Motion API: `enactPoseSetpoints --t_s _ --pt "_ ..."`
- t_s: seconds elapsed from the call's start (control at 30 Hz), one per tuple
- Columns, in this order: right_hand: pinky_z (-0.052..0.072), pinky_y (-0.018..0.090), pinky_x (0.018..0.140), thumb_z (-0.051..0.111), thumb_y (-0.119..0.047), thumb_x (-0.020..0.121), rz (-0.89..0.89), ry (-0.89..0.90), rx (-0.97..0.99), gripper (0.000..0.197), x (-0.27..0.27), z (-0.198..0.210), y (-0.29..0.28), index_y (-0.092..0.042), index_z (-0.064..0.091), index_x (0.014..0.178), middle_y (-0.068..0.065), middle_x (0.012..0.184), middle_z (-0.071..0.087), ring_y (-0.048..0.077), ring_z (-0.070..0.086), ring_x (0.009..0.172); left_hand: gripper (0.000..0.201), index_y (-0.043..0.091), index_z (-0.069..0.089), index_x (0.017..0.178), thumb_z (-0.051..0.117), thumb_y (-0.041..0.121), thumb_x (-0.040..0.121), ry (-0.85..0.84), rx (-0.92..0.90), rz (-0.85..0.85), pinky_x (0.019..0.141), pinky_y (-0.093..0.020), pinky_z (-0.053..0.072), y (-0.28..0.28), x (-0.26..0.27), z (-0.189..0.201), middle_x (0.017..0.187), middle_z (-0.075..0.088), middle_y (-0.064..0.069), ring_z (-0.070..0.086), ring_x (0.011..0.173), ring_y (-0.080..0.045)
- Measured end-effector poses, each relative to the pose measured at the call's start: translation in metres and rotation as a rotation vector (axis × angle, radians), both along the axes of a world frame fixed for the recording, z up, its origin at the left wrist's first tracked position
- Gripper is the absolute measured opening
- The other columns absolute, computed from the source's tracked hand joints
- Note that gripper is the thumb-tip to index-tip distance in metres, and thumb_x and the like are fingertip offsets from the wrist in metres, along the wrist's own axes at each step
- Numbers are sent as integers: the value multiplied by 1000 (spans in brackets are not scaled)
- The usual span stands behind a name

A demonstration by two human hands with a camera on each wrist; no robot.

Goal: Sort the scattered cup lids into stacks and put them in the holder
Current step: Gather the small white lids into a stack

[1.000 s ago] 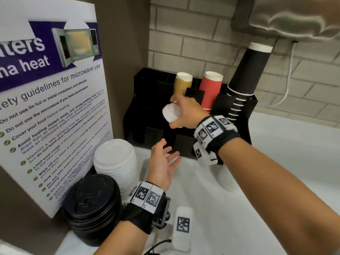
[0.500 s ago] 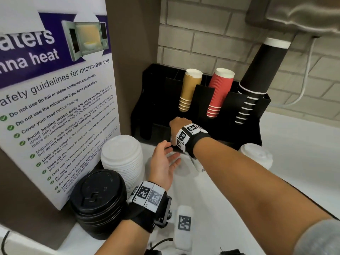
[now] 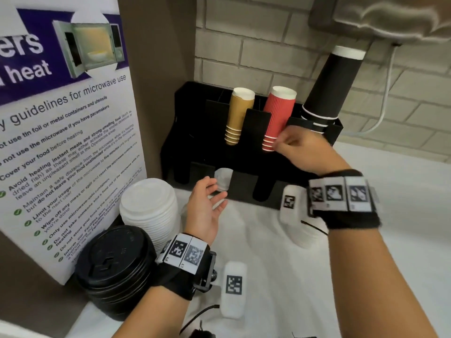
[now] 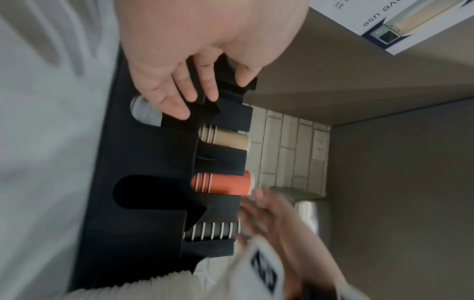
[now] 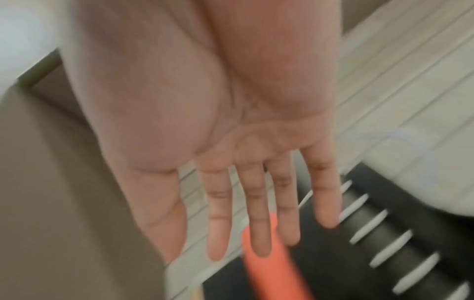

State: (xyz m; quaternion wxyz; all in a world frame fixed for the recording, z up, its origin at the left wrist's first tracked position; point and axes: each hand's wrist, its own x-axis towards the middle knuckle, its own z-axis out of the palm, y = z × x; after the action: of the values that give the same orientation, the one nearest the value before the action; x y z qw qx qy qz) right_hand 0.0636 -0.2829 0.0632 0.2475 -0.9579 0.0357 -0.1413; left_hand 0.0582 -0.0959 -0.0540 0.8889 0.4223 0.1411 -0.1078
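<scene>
Pale brick wall (image 3: 244, 52) behind; a white counter (image 3: 402, 215) below, with a microwave safety poster (image 3: 68, 132) propped at left.

A black holder (image 3: 246, 164) is seen against the wall. Its upper slots carry a tan cup stack (image 3: 238, 115), a red ribbed cup stack (image 3: 277, 118) and a tall black cup stack (image 3: 329, 89). A small white lid (image 3: 223, 179) is seen in the lower left slot of the holder; in the left wrist view it shows pale in that opening (image 4: 145, 112).

A white lid stack (image 3: 151, 211) is seen on the counter in front of the holder's left end, and a black lid stack (image 3: 114, 272) is set just beside it, nearer the camera. Another white lid stack (image 3: 307, 232) is partly hidden under the right wrist.

The left hand (image 3: 205, 208) is held empty in front of the lower left slot, fingers spread and relaxed; whether it touches the holder cannot be told. The right hand (image 3: 300, 147) is raised before the red cup stack. It is blurred in the head view; in the right wrist view its fingers (image 5: 259, 223) are seen straight and apart, with nothing held.
</scene>
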Motion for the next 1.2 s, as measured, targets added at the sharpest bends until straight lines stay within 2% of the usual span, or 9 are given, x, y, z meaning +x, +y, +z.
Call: enactPoseSetpoints --t_s 0.13,0.23,0.47,0.63,0.8,0.93,1.03,1.1,1.2 --pt "37 25 64 69 -39 82 -267 55 63 24 -59 -13 -47 -16 60 84 0 94 65 18 56 86 14 15 61 92 53 25 96 -26 8 -32 73 -29 47 -4 -2 1 92 58 -1 62 87 -18" --pt "35 25 61 77 -47 72 -357 143 87 39 -79 -32 -58 -19 57 89 1 103 57 18 52 89 14 15 61 90 52 25 96 -39 7 -74 75 -29 47 -8 -4 2 90 57 -1 62 90 -20" --pt "32 19 58 85 -34 65 -382 93 108 45 -81 -63 -56 -18 50 89 1 100 44 5 43 74 14 16 64 91 56 27 93 -45 -8 -143 72 -29 49 -13 -6 2 98 60 -1 65 93 -21" --pt "35 27 70 84 -26 65 -410 74 128 45 -80 -67 -55 -15 49 91 4 103 42 16 43 77 15 17 65 91 56 29 93 -70 4 -166 71 -28 50 -15 -6 3 98 61 0 66 90 -18" --pt "38 30 72 82 -27 66 -425 34 123 43 -82 -60 -55 -16 50 91 4 103 43 21 46 85 11 18 65 95 57 26 94 -109 31 -191 69 -26 51 -16 -7 4 99 62 1 68 90 -17" --pt "38 22 66 82 -27 67 -261 -98 239 37 -82 -38 -37 -22 50 83 1 100 48 18 50 87 19 29 62 111 63 25 93 -331 179 -332 72 -22 54 -18 -10 8 113 62 3 69 96 -12" --pt "45 30 75 80 -20 72 -24 -125 437 31 -76 -29 -3 -17 53 88 0 98 57 18 56 88 65 44 46 133 74 36 75 -529 221 -492 90 -25 53 -22 -17 9 135 52 7 60 117 -6" --pt "50 31 76 77 -20 75 85 -59 524 33 -73 -30 17 -22 56 100 -7 101 58 17 60 89 84 41 31 145 74 31 73 -601 175 -509 98 -27 50 -24 -20 9 145 45 7 58 118 -1" --pt "55 29 75 73 -25 80 143 28 568 42 -67 -34 30 -35 53 116 -6 114 59 19 64 94 88 35 24 151 71 22 77 -630 121 -472 99 -30 50 -21 -19 11 148 44 4 61 117 -6"
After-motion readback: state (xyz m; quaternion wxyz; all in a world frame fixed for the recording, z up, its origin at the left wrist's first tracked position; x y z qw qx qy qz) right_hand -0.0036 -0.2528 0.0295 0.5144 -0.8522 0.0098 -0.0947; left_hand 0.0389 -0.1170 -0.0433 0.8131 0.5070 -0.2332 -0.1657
